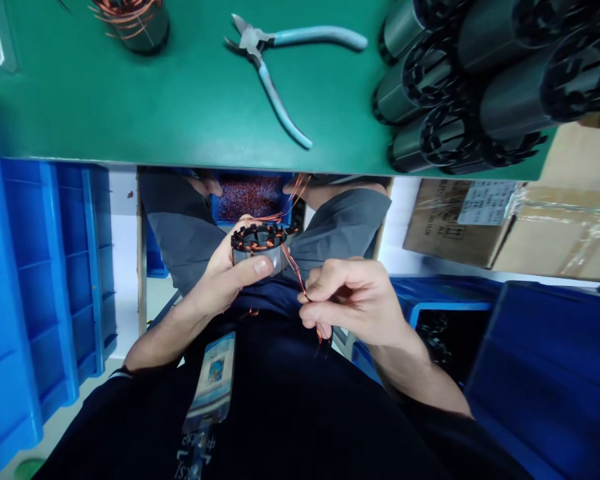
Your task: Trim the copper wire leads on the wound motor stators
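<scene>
Wound ring (277, 259), one, grey metal wall with black notched rim laced in copper wire; located in front of the person's body, just off the near edge of the bench, notched rim upward. Left hand (225, 280): closed about the ring's wall, thumb across the near side. Right hand (355, 300): thumb and fingers pinched narrow on copper wires (294, 265) running from the ring's right side; loose ends show below the fingers. Further wire strands (296, 193), thin, rising from the ring's far side toward the bench edge. Name badge (214, 380), one, lying tilted on a dark shirt (290, 407). Trousers (173, 233), grey, on both legs. Blue tray (286, 215), one, low between the legs, containing small reddish bits (253, 197). Bench (180, 113), green top. Upon it: cutters (253, 41), one pair, pale blue handles, jaws and handles spread; second wound ring (147, 32), one, at the far left, copper strands about its top; grey cylinders (403, 87) with black notched ends, several, grouped at the right. Cardboard boxes (567, 200), right of the bench, one bearing a white label (487, 202). Blue crates (10, 300), at the left; open blue crate (453, 306), at the right, holding black parts, details unclear.
</scene>
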Available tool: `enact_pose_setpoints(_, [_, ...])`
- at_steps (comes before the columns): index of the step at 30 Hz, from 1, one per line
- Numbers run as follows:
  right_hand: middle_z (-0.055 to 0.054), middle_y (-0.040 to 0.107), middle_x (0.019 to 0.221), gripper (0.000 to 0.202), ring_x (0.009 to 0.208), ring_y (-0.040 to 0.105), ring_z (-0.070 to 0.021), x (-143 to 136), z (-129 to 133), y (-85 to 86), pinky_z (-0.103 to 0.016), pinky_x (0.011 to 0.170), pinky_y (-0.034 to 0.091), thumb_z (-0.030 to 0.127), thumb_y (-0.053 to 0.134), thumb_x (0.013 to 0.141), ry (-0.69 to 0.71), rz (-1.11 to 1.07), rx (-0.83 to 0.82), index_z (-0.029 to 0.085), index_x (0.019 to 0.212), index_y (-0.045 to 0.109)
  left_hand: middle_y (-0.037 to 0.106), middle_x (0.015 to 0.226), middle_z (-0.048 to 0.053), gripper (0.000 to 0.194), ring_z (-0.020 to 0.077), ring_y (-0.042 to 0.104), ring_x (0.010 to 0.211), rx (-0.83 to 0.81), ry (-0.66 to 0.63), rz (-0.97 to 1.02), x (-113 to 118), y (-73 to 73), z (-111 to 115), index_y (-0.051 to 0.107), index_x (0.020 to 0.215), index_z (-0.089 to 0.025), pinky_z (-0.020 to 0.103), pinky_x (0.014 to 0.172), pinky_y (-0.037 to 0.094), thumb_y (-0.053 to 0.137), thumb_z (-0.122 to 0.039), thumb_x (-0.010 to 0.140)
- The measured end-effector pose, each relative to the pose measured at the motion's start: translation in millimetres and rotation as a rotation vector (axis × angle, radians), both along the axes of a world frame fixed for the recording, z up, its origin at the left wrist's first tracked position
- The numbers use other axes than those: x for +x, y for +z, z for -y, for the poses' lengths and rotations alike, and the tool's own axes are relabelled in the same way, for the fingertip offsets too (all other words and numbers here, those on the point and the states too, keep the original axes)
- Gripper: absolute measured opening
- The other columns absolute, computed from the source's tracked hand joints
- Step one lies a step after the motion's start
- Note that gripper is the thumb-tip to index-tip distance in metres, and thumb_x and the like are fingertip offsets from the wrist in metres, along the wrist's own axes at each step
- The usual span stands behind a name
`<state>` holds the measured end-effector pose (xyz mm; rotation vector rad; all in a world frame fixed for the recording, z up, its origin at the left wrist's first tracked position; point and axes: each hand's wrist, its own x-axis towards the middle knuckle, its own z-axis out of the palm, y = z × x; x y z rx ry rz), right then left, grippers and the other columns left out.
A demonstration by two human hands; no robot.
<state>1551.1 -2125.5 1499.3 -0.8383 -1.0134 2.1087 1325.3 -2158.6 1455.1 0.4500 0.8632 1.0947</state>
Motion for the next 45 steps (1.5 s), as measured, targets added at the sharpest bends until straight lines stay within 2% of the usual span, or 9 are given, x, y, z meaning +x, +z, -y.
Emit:
enact_pose_setpoints(6, [0.0,0.081,0.077,0.012,0.056,0.075,-0.0124,-8,19,-21.3,-0.018,0.054,0.057,0.019,0.096,0.091,0.092,0.199,0.169,0.02,0.094,0.084,0.08,0.12,0.008,0.072,0.0209,0.077,0.092,0.045,-0.069,-0.074,-9,-10.7,8,0.073,0.139,-0.026,0.033,0.083,0.064,0.104,-0.046,0.078])
enact_pose_setpoints(13, [-0.003,0.079,0.081,0.036,0.067,0.071,-0.0134,9,10,-91.4,-0.023,0.061,0.057,0.051,0.085,0.101,0.224,0.397,0.231,0.019,0.086,0.078,0.082,0.106,0.004,0.047,0.0212,0.077,0.094,0.613,-0.014,-0.688,2,2.5,10,0.076,0.115,-0.023,0.036,0.09,0.065,0.097,-0.016,0.074])
enact_pose_setpoints(16, [-0.006,0.082,0.093,0.039,0.079,0.077,-0.0162,24,-22,-55.5,-0.027,0.07,0.064,0.058,0.08,0.104,0.144,0.326,0.061,0.021,0.095,0.076,0.082,0.114,0.004,0.065,0.0217,0.081,0.097,0.65,-0.142,-0.657,-2,13.3,10,0.071,0.127,-0.026,0.033,0.092,0.066,0.1,-0.014,0.07])
enact_pose_setpoints(22, [-0.002,0.08,0.087,0.031,0.072,0.074,-0.0128,12,-50,31.7,-0.023,0.067,0.061,0.041,0.097,0.093,0.39,0.257,0.1,0.018,0.095,0.076,0.081,0.12,0.003,0.094,0.0245,0.085,0.102,0.513,-0.317,-0.401,0,28.1,8,0.05,0.149,-0.036,0.032,0.085,0.067,0.1,-0.014,0.072])
enact_pose_setpoints(26, [-0.001,0.079,0.079,0.027,0.067,0.074,-0.0134,9,-47,34.7,-0.023,0.061,0.059,0.039,0.095,0.095,0.355,0.283,0.163,0.018,0.096,0.077,0.085,0.114,0.003,0.096,0.0281,0.087,0.096,0.485,-0.359,-0.376,3,21.8,11,0.052,0.15,-0.037,0.036,0.08,0.067,0.104,-0.02,0.071])
enact_pose_setpoints(32, [-0.002,0.079,0.079,0.031,0.062,0.074,-0.0143,21,-36,17.1,-0.024,0.057,0.061,0.042,0.102,0.087,0.136,0.401,0.241,0.021,0.095,0.081,0.088,0.095,0.001,0.066,0.0269,0.084,0.078,0.701,0.062,-0.479,10,-13.7,14,0.072,0.11,-0.032,0.043,0.073,0.065,0.11,-0.031,0.056])
enact_pose_setpoints(36, [-0.002,0.08,0.079,0.025,0.058,0.073,-0.014,37,-35,2.7,-0.024,0.056,0.063,0.038,0.098,0.091,0.036,0.499,0.268,0.022,0.094,0.079,0.087,0.099,0.0,0.074,0.026,0.084,0.078,0.792,0.15,-0.549,13,-18.3,6,0.068,0.116,-0.031,0.042,0.071,0.065,0.109,-0.029,0.054])
enact_pose_setpoints(41, [-0.007,0.087,0.106,0.022,0.083,0.083,-0.0198,49,-29,15.4,-0.03,0.069,0.07,0.021,0.09,0.097,-0.234,0.588,0.769,0.027,0.117,0.083,0.08,0.108,0.001,0.075,0.0243,0.083,0.093,0.686,0.209,-0.561,11,-5.2,1,0.068,0.128,-0.029,0.041,0.084,0.065,0.102,-0.011,0.064])
enact_pose_setpoints(45, [-0.006,0.086,0.132,0.04,0.099,0.086,-0.025,35,-16,47.4,-0.037,0.082,0.074,0.012,0.091,0.091,0.149,0.669,1.149,0.035,0.124,0.085,0.075,0.114,0.003,0.071,0.0246,0.081,0.1,0.666,0.208,-0.559,10,3.5,3,0.068,0.131,-0.028,0.041,0.085,0.065,0.102,-0.013,0.07])
